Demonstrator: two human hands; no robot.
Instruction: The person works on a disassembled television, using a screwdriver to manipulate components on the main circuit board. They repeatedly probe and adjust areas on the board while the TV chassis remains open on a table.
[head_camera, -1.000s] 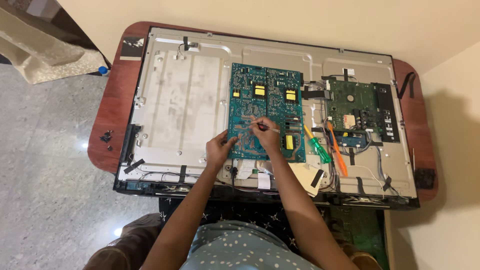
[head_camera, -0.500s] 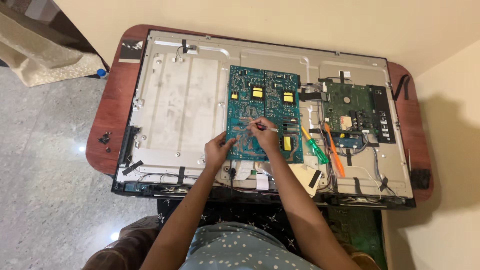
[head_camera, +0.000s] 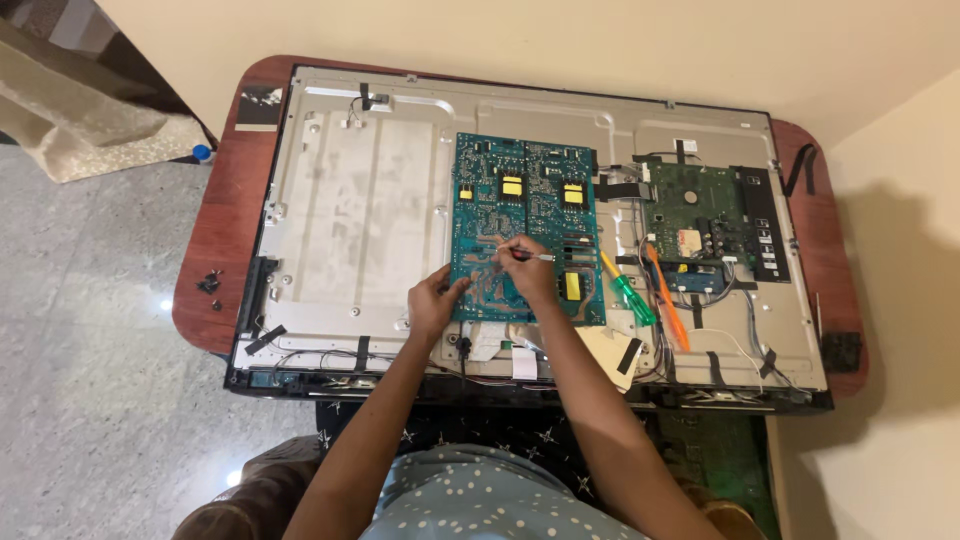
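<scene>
we see the left hand (head_camera: 432, 303) resting at the lower left edge of the teal board (head_camera: 525, 230), fingers curled loosely with the tips touching the board; it grips nothing we can make out. the right hand (head_camera: 528, 268) lies on the lower middle of the board, fingers pinched around a thin tool (head_camera: 533, 257) with a red and silver shaft that lies level, pointing right. the board sits in the middle of an opened tv back (head_camera: 350, 230), which lies flat on a reddish table (head_camera: 215, 250). just right of the board lie a green screwdriver (head_camera: 630, 292) and an orange one (head_camera: 668, 305), side by side. further right is a green board (head_camera: 695, 215). small black screws (head_camera: 210, 285) sit on the table's left edge.
</scene>
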